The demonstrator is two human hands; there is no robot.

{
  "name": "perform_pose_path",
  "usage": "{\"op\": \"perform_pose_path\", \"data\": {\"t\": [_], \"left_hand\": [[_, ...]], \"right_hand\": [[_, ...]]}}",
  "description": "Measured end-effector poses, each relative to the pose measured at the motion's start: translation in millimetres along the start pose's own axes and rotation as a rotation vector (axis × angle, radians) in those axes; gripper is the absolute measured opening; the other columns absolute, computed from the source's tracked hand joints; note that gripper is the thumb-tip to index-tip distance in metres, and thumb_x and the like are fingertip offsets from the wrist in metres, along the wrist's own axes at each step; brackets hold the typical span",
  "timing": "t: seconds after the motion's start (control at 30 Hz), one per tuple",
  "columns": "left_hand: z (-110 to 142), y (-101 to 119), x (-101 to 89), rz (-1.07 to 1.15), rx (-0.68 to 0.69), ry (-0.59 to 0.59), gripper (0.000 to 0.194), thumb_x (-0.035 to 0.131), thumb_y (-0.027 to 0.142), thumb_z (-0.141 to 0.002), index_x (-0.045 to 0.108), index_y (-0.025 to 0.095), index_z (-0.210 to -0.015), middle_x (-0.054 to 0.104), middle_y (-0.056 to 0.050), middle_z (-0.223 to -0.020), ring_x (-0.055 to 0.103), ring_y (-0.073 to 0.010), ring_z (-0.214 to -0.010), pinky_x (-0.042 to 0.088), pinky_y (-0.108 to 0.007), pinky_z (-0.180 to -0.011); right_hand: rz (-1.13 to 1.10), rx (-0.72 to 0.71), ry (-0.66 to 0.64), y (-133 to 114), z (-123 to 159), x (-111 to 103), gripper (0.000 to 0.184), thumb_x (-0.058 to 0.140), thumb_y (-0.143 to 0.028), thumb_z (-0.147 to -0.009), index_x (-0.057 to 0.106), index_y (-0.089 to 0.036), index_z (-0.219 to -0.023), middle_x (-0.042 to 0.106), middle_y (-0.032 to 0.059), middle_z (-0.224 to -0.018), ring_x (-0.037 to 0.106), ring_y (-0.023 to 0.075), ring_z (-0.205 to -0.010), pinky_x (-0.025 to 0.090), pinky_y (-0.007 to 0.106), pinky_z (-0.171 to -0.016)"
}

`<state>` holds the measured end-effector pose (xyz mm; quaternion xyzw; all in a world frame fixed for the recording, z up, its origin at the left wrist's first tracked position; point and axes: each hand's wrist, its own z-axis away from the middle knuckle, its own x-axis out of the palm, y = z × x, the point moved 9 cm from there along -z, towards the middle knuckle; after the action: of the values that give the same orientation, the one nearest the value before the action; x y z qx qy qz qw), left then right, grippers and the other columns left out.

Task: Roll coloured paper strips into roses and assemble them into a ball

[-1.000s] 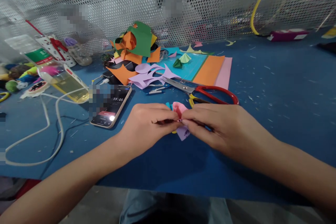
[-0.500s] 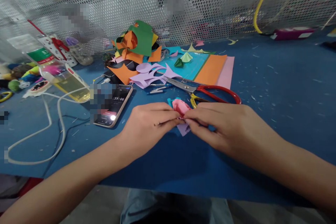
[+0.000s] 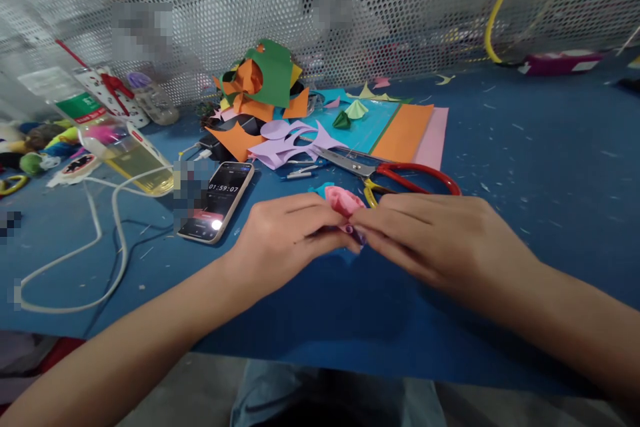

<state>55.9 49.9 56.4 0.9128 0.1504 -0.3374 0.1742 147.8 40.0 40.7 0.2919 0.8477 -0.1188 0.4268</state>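
Between the fingertips of my left hand (image 3: 295,227) and my right hand (image 3: 425,230) is a small piece of purple paper (image 3: 349,229), partly curled into a roll. Both hands are closed in a pinch on it, and the fingers cover most of it. Just behind the fingertips sits a pink folded paper piece (image 3: 344,199), with a bit of turquoise paper (image 3: 325,187) beside it; whether they touch my fingers I cannot tell. Beyond my right hand lie scissors (image 3: 417,173) with red handles, and a yellow handle shows below them.
A lit phone (image 3: 220,203) and a looped white cable (image 3: 117,247) lie to the left, near a tilted bottle (image 3: 135,160). Purple cut-outs (image 3: 285,143), orange sheets (image 3: 405,127) and a scrap heap with green paper (image 3: 275,67) are at the back, before a perforated metal panel (image 3: 400,7).
The purple paper, earlier hanging flat below my fingertips, now shows a curled end between them. My left fingers have parted slightly and shifted around it. The view has moved a little.
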Motion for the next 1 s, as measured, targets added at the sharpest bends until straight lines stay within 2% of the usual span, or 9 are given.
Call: {"op": "perform_pose_path", "data": {"t": [0.17,0.23,0.33,0.47,0.57,0.67,0.77,0.9,1.0], "left_hand": [[1,-25,-26.1,0.083,-0.202,0.205,0.017,0.076,0.029,-0.070,0.065,0.016,-0.071,0.067,0.001,-0.065,0.058,-0.0070,-0.053,0.050,-0.017,-0.049],[5,-38,-28.4,0.146,-0.306,0.210,0.015,0.073,0.030,-0.074,0.065,0.017,-0.073,0.067,0.001,-0.068,0.058,-0.0074,-0.054,0.048,-0.016,-0.045],[8,-47,-26.8,0.244,-0.378,0.173,0.014,0.062,0.029,-0.084,0.066,0.017,-0.079,0.067,-0.002,-0.075,0.060,-0.0081,-0.059,0.047,-0.015,-0.043],[6,-40,-28.8,0.218,-0.318,0.135,0.011,0.066,0.024,-0.081,0.066,0.017,-0.089,0.066,-0.005,-0.088,0.063,-0.0118,-0.077,0.051,-0.017,-0.053],[1,-28,-29.8,0.154,-0.184,0.099,0.015,0.069,0.019,-0.076,0.066,0.017,-0.091,0.062,-0.009,-0.101,0.061,-0.0157,-0.092,0.056,-0.026,-0.073],[0,-19,-31.7,0.103,-0.073,0.096,0.017,0.069,0.014,-0.073,0.066,0.015,-0.090,0.060,-0.012,-0.109,0.059,-0.0176,-0.100,0.051,-0.034,-0.090],[1,-17,-30.5,0.112,-0.050,0.074,0.018,0.071,0.016,-0.072,0.065,0.015,-0.090,0.059,-0.013,-0.112,0.060,-0.0188,-0.102,0.054,-0.032,-0.086],[0,-16,-29.9,0.114,-0.021,0.064,0.023,0.077,0.027,-0.069,0.066,0.016,-0.086,0.062,-0.013,-0.109,0.062,-0.0207,-0.101,0.056,-0.032,-0.083],[-1,-16,-28.9,0.116,-0.012,0.067,0.018,0.076,0.027,-0.070,0.067,0.015,-0.080,0.064,-0.013,-0.105,0.063,-0.0199,-0.098,0.056,-0.031,-0.081]], "right_hand": [[0.209,-0.148,0.085,-5,5,-17,0.015,0.051,-0.013,-0.089,0.065,-0.017,-0.095,0.067,-0.0006,-0.065,0.062,0.0138,-0.057,0.045,0.026,-0.055],[0.222,-0.208,0.100,-10,7,-21,0.016,0.051,-0.011,-0.088,0.064,-0.017,-0.095,0.067,-0.0015,-0.063,0.061,0.0131,-0.055,0.045,0.026,-0.053],[0.197,-0.276,0.112,-17,10,-24,0.019,0.050,-0.008,-0.087,0.064,-0.016,-0.096,0.067,-0.0011,-0.062,0.059,0.0131,-0.053,0.045,0.027,-0.052],[0.168,-0.285,0.090,-17,14,-20,0.025,0.043,-0.007,-0.088,0.063,-0.018,-0.100,0.068,-0.0003,-0.065,0.059,0.0139,-0.056,0.045,0.029,-0.054],[0.141,-0.295,0.062,-17,17,-17,0.028,0.042,-0.007,-0.088,0.063,-0.019,-0.102,0.070,0.0004,-0.070,0.060,0.0146,-0.058,0.046,0.030,-0.056],[0.100,-0.267,0.055,-14,17,-17,0.031,0.041,-0.007,-0.088,0.061,-0.021,-0.108,0.071,0.0000,-0.072,0.061,0.0157,-0.058,0.046,0.031,-0.057],[0.066,-0.252,0.063,-14,17,-18,0.033,0.041,-0.006,-0.087,0.058,-0.022,-0.111,0.072,0.0003,-0.074,0.061,0.0163,-0.058,0.046,0.032,-0.058],[0.077,-0.274,0.053,-16,17,-17,0.030,0.041,-0.004,-0.087,0.057,-0.015,-0.110,0.070,0.0034,-0.072,0.060,0.0173,-0.059,0.045,0.032,-0.060],[0.092,-0.289,0.055,-18,16,-16,0.028,0.039,-0.005,-0.088,0.057,-0.013,-0.108,0.069,0.0034,-0.071,0.060,0.0165,-0.060,0.045,0.032,-0.060]]}}
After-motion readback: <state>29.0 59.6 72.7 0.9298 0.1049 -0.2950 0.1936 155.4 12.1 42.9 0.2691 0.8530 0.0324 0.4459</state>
